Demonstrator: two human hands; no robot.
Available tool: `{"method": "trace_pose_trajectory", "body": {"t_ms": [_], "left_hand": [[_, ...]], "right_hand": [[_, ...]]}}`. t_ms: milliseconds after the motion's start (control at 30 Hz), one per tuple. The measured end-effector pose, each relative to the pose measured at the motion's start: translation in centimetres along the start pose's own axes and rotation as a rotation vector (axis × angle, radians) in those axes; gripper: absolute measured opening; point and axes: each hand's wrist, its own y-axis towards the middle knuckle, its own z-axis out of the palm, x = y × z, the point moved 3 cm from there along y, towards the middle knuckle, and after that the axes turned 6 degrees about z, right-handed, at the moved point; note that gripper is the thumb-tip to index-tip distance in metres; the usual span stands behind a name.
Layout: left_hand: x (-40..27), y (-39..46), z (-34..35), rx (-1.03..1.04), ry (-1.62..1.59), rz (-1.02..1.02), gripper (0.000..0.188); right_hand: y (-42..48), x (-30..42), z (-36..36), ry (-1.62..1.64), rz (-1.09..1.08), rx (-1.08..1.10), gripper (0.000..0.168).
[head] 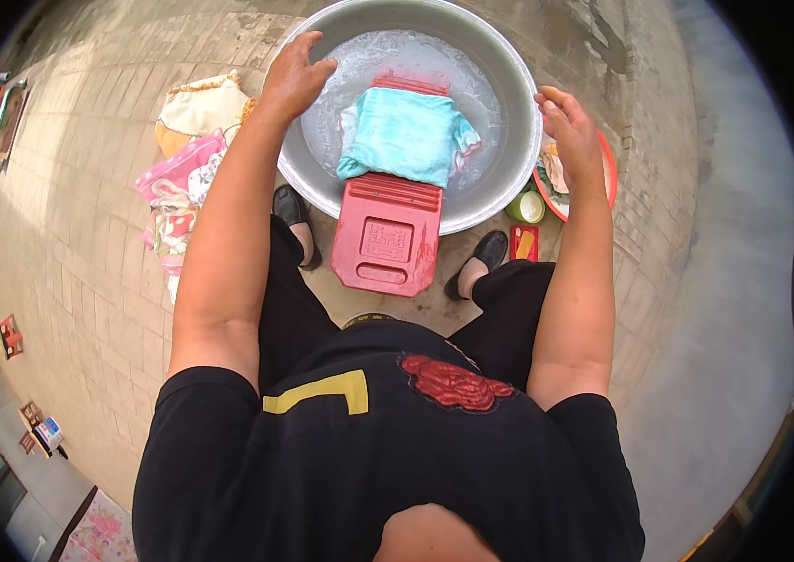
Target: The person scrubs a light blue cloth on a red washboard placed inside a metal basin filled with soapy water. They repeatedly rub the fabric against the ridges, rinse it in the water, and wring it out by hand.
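A large metal basin (pixel 509 168) with sudsy water (pixel 347 63) stands before me. A red plastic washboard (pixel 386 274) leans in it, its lower end over the near rim. Across the board's ridges lies a wet turquoise cloth garment (pixel 404 133), with pale edging that trails into the water on both sides. My left hand (pixel 296 79) is raised by the basin's left rim, fingers apart, holding nothing. My right hand (pixel 571 133) hovers at the right rim with its fingers slightly curled. I see nothing held in it, though its palm side is partly hidden.
On the paving to the left lie a cream cloth (pixel 200 105) and a pile of pink patterned cloths (pixel 182 190). At right are a red-rimmed basin (pixel 609 168) with cloths, a green cup (pixel 529 207) and a yellow bar (pixel 525 245) on a red dish (pixel 515 254). My shoes flank the washboard.
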Motion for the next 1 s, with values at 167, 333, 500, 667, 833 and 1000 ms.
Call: {"method": "trace_pose_trajectory", "body": {"t_ms": [167, 333, 500, 667, 833, 1000], "left_hand": [[-1.4, -0.4, 0.3, 0.04, -0.036, -0.033, 0.054], [-0.4, -1.3, 1.9, 0.254, 0.032, -0.017, 0.041], [0.5, -6.5, 8.2, 0.774, 0.444, -0.101, 0.028], [5.9, -10.7, 13.2, 0.976, 0.57, -0.179, 0.034], [7.3, -10.7, 15.1, 0.993, 0.54, -0.302, 0.033], [9.3, -11.3, 17.1, 0.769, 0.469, -0.348, 0.025]], "right_hand": [[0.0, -0.5, 0.0, -0.126, -0.067, 0.042, 0.032], [-0.4, -0.2, 0.8, -0.234, -0.076, 0.122, 0.033], [-0.8, -0.2, 1.3, -0.299, -0.213, 0.097, 0.032], [-2.1, 1.6, 1.2, -0.345, -0.205, 0.098, 0.034], [-3.0, 1.7, 0.2, -0.312, -0.146, 0.077, 0.034], [-3.5, 1.8, 0.0, -0.298, -0.144, 0.089, 0.034]]}}
